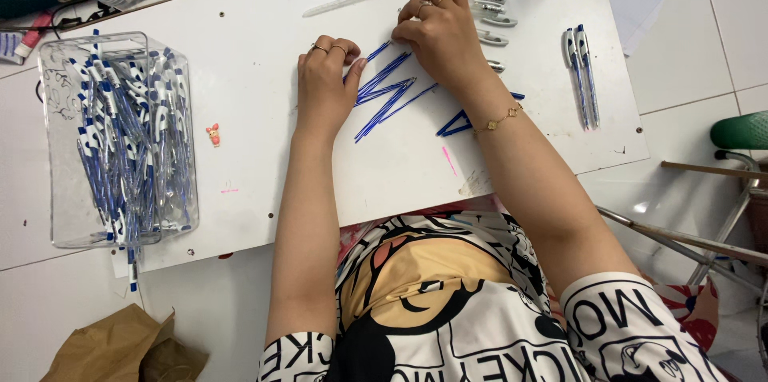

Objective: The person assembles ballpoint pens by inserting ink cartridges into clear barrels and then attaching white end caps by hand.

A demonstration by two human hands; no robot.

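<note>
Lying between both hands (384, 70), blue refills (388, 94) fan out.

Person, seen from above — short-sleeved white T-shirt (448, 310) with bold black lettering and a large cartoon print in black, tan and orange. Left hand (324, 82), at 10 o'clock from the print: two thin rings. Right hand (440, 34), at 12 o'clock: two gold rings — fine gold chain bracelet (498, 119) at the wrist.

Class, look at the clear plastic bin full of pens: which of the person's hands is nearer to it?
Left. The left hand rests on the board just right of the bin; the right hand lies farther right, over the blue refills.
</note>
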